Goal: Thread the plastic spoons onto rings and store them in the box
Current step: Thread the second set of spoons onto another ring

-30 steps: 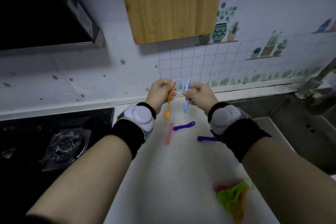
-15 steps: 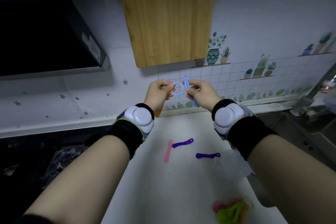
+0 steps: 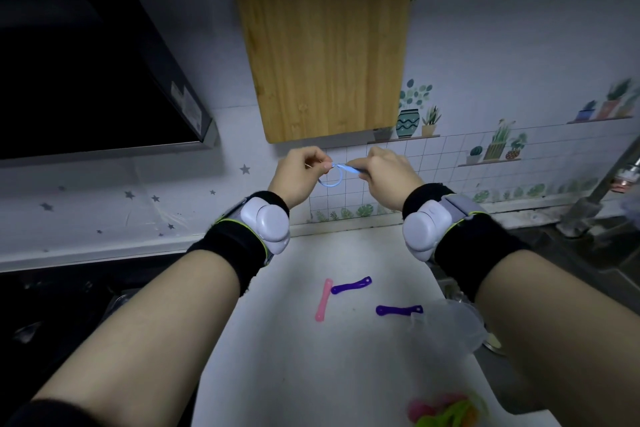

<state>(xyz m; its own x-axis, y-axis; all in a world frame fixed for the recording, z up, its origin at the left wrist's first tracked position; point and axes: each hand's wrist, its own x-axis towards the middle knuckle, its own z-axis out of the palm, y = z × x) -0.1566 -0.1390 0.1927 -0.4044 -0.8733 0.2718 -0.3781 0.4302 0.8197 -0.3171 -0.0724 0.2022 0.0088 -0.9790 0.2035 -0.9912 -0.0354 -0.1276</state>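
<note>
Raised in front of the tiled wall, my left hand (image 3: pixel 300 174) pinches a thin light-blue ring (image 3: pixel 333 177) at its top. My right hand (image 3: pixel 387 173) pinches the handle of a light-blue spoon (image 3: pixel 354 169), whose tip meets the ring. The orange spoon held earlier by my left hand is hidden. On the white counter (image 3: pixel 294 357) lie a pink spoon (image 3: pixel 323 299) and two purple spoons (image 3: pixel 350 285) (image 3: pixel 399 309). A bunch of pink, green and orange spoons (image 3: pixel 446 411) lies at the near right edge.
A wooden cutting board (image 3: pixel 325 42) hangs on the wall above my hands. A black range hood (image 3: pixel 86 73) and a dark stove (image 3: pixel 52 308) are to the left. A sink with a tap (image 3: pixel 609 180) is on the right, and a clear plastic bag (image 3: pixel 450 326) lies on the counter's right edge.
Both hands rose from above the counter to wall height with the ring and blue spoon. The spoon turned from hanging upright to lying level against the ring, and the orange spoon dropped from sight.
</note>
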